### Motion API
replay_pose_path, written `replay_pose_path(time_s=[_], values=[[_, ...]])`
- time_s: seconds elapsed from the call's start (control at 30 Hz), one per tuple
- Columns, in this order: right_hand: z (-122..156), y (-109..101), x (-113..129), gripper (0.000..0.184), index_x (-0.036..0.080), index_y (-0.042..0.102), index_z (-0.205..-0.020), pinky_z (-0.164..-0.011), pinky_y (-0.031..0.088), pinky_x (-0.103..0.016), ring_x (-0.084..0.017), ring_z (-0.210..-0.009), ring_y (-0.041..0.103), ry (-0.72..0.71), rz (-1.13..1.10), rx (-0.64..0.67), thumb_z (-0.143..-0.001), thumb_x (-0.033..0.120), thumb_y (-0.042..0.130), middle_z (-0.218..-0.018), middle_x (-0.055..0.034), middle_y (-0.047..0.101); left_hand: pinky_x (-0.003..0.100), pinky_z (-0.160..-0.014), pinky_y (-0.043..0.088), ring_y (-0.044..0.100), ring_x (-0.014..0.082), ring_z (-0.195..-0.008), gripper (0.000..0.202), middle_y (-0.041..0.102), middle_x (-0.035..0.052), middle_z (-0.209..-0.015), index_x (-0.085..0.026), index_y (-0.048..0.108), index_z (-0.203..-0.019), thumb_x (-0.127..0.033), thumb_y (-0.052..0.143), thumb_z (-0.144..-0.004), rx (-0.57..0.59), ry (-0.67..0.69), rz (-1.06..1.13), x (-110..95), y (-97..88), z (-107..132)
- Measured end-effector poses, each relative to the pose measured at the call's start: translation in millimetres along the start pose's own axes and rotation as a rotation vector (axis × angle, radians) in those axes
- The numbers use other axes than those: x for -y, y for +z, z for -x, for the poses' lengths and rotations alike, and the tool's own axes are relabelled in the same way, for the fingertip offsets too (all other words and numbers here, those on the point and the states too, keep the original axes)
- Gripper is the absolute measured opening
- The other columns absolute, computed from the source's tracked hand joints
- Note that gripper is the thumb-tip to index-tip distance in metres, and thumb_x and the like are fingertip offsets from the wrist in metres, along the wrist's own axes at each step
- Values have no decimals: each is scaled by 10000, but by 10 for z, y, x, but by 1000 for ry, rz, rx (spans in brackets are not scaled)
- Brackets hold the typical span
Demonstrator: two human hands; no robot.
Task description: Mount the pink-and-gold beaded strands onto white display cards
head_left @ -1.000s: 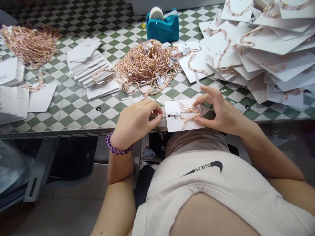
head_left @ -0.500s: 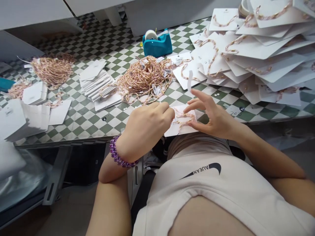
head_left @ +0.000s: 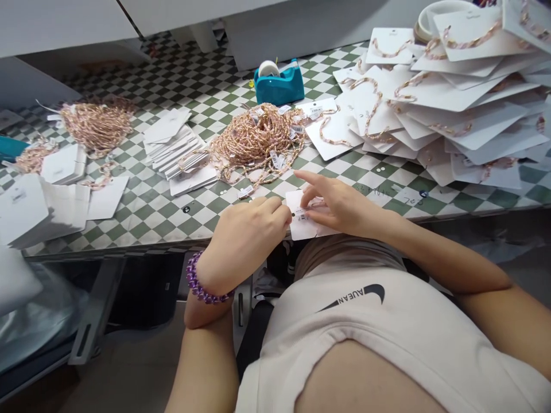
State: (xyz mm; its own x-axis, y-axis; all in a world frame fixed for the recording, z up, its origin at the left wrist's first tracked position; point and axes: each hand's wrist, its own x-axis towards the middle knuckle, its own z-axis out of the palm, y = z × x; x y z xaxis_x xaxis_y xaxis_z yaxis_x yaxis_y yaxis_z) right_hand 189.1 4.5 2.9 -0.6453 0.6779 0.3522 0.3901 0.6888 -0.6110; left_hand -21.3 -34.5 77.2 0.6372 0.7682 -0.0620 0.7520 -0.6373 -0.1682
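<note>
A white card (head_left: 297, 230) lies at the table's front edge, with a barcode label and pink beads of a strand partly showing on it. My left hand (head_left: 249, 232), a purple bead bracelet (head_left: 201, 282) on its wrist, is closed at the card's left edge; what its fingertips pinch is hidden. My right hand (head_left: 342, 206) lies over the card and covers most of the strand. Its thumb and middle finger come close together near the label, while the index finger points out over the table. Whatever they grip is too covered to make out.
A heap of pink-gold bead strands (head_left: 258, 140) lies beyond my hands, with a teal tape dispenser (head_left: 279, 86) behind it. Blank cards (head_left: 174, 146) are stacked to the left. Many carded strands (head_left: 439, 86) pile up at the right. Another strand bundle (head_left: 99, 126) sits far left.
Both hands have moved a little left, and my right hand has slid across the card over the beads. The strip of tape that stood on its index fingertip no longer shows.
</note>
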Motion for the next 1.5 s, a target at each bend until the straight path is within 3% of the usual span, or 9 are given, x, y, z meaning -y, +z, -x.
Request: replay_pose_path(time_s=[0.13, 0.37, 0.63, 0.83, 1.07, 1.27, 1.5], values=[[23, 19, -1, 640, 182, 296, -1500, -815, 529, -301, -192, -910, 653, 17, -17, -3, -913, 154, 548, -980, -54, 695, 326, -536, 323, 634, 215, -727, 164, 647, 20, -787, -191, 627, -791, -120, 562, -924, 46, 37, 20, -15, 8, 14], [11, 57, 9, 606, 156, 332, -1475, -808, 521, -325, -204, -869, 650, 37, 74, -43, -916, 179, 565, -976, -62, 697, 327, -539, 337, 600, 199, -682, 136, 630, 16, -780, -192, 599, -789, -94, 610, -882, 0, 87, -17, -37, -1, 24], [97, 9, 32, 596, 164, 371, -1467, -983, 502, -377, -218, -1112, 583, -23, -3, -110, -898, 119, 541, -1072, -64, 692, 324, -543, 348, 581, 194, -665, 166, 575, 0, -746, -195, 566, -765, -99, 600, -897, -106, 84, -64, -90, 7, 101], [34, 24, 23, 428, 159, 453, -1393, -1030, 451, -412, -230, -1169, 576, -92, 70, -26, -966, 145, 477, -1020, -43, 733, 319, -535, 343, 588, 189, -661, 162, 582, 0, -734, -189, 567, -769, -91, 615, -888, -150, 93, -76, -103, 36, 123], [70, -49, 59, 545, 186, 286, -1507, -1149, 298, -463, -220, -1307, 514, -183, 128, 24, -978, 116, 397, -1114, -10, 738, 326, -538, 345, 599, 200, -676, 151, 595, 8, -752, -186, 561, -780, -99, 628, -883, -124, 87, -57, -78, 111, 127], [109, 6, 16, 556, 188, 290, -1495, -1108, 361, -432, -218, -1180, 574, -159, 137, -45, -961, 125, 431, -1139, 2, 734, 328, -529, 350, 591, 199, -684, 141, 603, 14, -757, -171, 573, -782, -85, 644, -866, -154, 201, -9, -72, 148, 91], [122, 21, 13, 548, 167, 355, -1476, -1055, 442, -426, -216, -1163, 599, -66, 88, -67, -937, 137, 445, -1147, -31, 733, 329, -569, 397, 607, 197, -742, 98, 644, 7, -846, -177, 604, -835, -102, 597, -897, -90, 295, 131, -48, 201, 69]])
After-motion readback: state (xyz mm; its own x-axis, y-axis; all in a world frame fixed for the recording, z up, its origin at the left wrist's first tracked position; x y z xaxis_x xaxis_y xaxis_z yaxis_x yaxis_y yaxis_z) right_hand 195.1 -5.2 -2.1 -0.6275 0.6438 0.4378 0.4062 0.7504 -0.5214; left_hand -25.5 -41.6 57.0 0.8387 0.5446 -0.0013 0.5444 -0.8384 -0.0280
